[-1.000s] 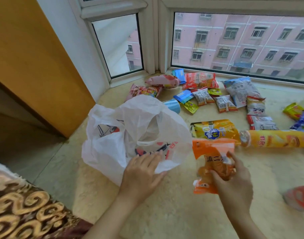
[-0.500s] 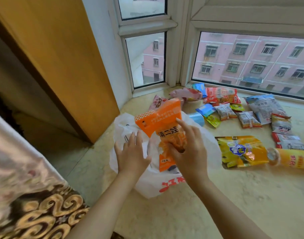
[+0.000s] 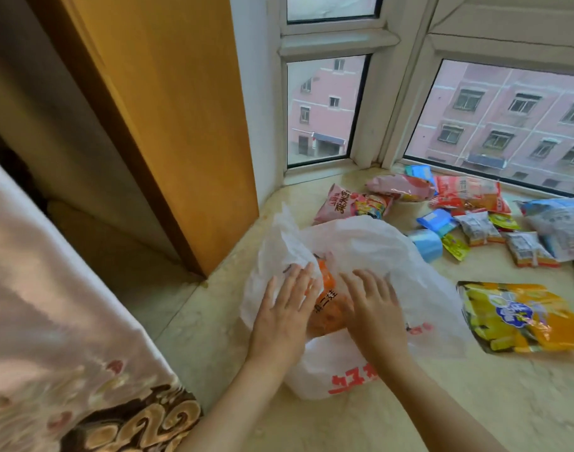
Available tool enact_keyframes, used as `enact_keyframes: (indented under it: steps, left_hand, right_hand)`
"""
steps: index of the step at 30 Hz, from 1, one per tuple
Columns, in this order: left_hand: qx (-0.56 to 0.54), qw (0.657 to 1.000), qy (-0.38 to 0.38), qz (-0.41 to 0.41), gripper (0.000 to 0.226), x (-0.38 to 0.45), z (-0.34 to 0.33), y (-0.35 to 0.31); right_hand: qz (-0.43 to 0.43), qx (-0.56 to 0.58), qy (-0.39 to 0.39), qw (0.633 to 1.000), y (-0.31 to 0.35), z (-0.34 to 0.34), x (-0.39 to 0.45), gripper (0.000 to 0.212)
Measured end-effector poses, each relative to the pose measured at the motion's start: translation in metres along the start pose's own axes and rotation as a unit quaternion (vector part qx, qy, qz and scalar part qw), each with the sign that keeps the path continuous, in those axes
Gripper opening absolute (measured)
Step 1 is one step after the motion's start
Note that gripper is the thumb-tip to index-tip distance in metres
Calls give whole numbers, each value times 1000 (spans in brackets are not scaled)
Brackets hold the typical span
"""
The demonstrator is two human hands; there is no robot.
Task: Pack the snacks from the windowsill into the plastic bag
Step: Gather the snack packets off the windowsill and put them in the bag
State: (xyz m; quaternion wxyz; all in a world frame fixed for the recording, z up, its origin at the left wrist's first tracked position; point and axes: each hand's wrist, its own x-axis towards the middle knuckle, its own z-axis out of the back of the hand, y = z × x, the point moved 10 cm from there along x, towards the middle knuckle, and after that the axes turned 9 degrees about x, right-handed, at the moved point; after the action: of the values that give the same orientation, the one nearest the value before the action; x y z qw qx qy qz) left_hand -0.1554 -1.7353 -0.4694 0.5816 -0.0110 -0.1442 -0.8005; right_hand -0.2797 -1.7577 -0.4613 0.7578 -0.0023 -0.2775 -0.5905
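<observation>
- Left hand (image 3: pixel 280 316) — fingers straight, flat on the plastic bag (image 3: pixel 370 256).
- Orange snack packet (image 3: pixel 328 308) sits inside the bag's mouth; light, crinkly, probably slippery — best pinched by an edge.
- Right hand (image 3: pixel 375 313) spread flat, holding nothing.

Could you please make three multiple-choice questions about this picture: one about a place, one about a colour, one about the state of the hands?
1. Where is the orange snack packet?
A. On the window frame
B. In the mouth of the white plastic bag
C. On the patterned cloth

2. What colour is the print on the bag?
A. Green
B. Black
C. Red

3. How do the hands lie?
A. Both flat, fingers straight, on the bag
B. Both in fists
C. Both off the bag

Answers:
1 B, the packet shows between the bag's edges.
2 C, red characters near the bottom.
3 A, the left hand and right hand rest open on the plastic.
</observation>
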Motion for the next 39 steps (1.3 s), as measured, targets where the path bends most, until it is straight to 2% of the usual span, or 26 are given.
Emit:
enact_keyframes:
  steps: [2, 5, 8, 10, 13, 17, 20, 23, 29, 35, 39]
  left_hand:
    - [-15, 999, 30, -9, 84, 8, -17, -5]
    - [-27, 995, 95, -19, 84, 23, -37, -13]
    - [-35, 987, 148, -54, 86, 37, -58, -29]
    - [-50, 983, 161, -72, 87, 45, -68, -41]
    - [-60, 981, 161, -91, 85, 55, -76, -54]
    - [-86, 976, 184, -75, 83, 59, -95, -56]
    - [-106, 970, 214, -47, 84, 52, -105, -48]
    - [-118, 967, 222, -32, 83, 43, -102, -43]
    - [-122, 966, 224, -33, 90, 19, -99, -45]
    - [-120, 959, 249, -64, 100, -11, -93, -63]
    - [-102, 960, 246, -90, 95, -29, -86, -82]
  right_hand:
    - [69, -111, -42, 990, 3, 12, 9, 51]
    - [134, -220, 26, 966, -8, 7, 22, 90]
    - [105, -278, 109, 949, -35, 1, 36, 121]
    - [84, -314, 140, 935, -56, -1, 43, 130]
    - [28, -367, 156, 917, -91, 6, 56, 123]
    - [-51, -394, 118, 910, -144, 40, 67, 104]
    - [-106, -319, 86, 938, -178, 59, 62, 88]
    - [-163, -271, 88, 945, -193, 59, 52, 80]
    - [-155, -255, 141, 944, -177, 38, 40, 66]
    - [-152, -234, 149, 949, -167, 49, 15, 67]
    - [-144, -201, 155, 957, -167, 58, -13, 71]
